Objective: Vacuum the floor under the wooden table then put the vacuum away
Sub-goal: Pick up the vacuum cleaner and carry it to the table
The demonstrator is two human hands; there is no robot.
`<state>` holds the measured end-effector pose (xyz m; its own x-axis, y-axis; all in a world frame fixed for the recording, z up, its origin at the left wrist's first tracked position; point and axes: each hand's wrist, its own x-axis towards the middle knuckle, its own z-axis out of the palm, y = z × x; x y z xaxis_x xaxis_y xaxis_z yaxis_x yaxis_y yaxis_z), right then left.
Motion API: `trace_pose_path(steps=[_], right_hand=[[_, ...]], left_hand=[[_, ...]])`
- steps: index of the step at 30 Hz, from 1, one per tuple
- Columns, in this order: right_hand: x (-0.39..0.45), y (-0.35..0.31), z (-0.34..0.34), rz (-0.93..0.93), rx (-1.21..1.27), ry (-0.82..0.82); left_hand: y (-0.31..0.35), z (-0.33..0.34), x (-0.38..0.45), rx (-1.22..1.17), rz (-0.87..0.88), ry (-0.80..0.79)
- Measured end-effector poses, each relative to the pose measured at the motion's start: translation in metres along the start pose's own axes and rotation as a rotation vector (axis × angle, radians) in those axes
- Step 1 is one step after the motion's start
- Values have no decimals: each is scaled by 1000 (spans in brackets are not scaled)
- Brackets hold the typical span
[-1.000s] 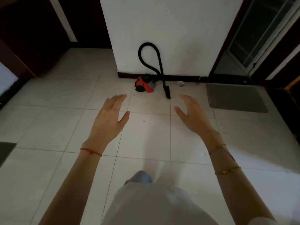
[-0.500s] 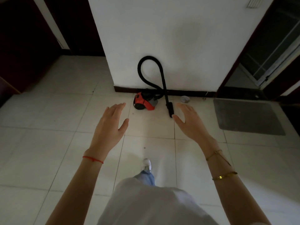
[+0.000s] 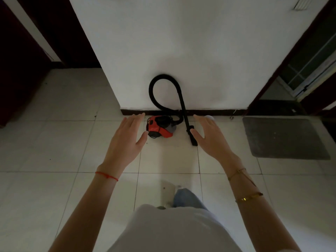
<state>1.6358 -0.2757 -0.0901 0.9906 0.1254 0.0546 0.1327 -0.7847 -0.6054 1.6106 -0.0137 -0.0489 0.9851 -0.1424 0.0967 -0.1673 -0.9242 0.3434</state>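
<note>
So the vacuum (image 3: 161,128) is a little red canister sitting on the tiled floor (image 3: 54,146) right at the foot of the white wall (image 3: 181,42), body lying roughly left to right along the dark baseboard (image 3: 214,112). Its black hose (image 3: 154,91) loops up against the wall and comes back down into a straight wand (image 3: 184,110), which ends in a nozzle (image 3: 193,138) on the floor just right of the body. The wand runs near vertical in the picture, leaning at the wall.

Both hands are out in front, palms down, and the vacuum sits ahead of them, framed in the gap between the 2. The left hand (image 3: 127,140) lines up beside the red body, the right hand (image 3: 211,137) lines up beside the wand and nozzle. Neither is touching anything, the machine is further off on the floor. Fingers on both are straight and loosely spread, thumbs out, holding nothing.

My guess is the right goes for the wand and the left for the body, but they'd have to bend down first.

There's a grey mat (image 3: 283,137) off to the right. No wooden table in view.
</note>
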Motion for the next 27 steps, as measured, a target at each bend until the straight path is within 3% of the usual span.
trace_pose_path(steps=[13, 27], right_hand=[[145, 60, 22, -16, -46, -6], [317, 190, 165, 85, -11, 38]], left_hand=[[-25, 52, 133, 5, -43, -4], [-137, 249, 296, 1, -22, -58]])
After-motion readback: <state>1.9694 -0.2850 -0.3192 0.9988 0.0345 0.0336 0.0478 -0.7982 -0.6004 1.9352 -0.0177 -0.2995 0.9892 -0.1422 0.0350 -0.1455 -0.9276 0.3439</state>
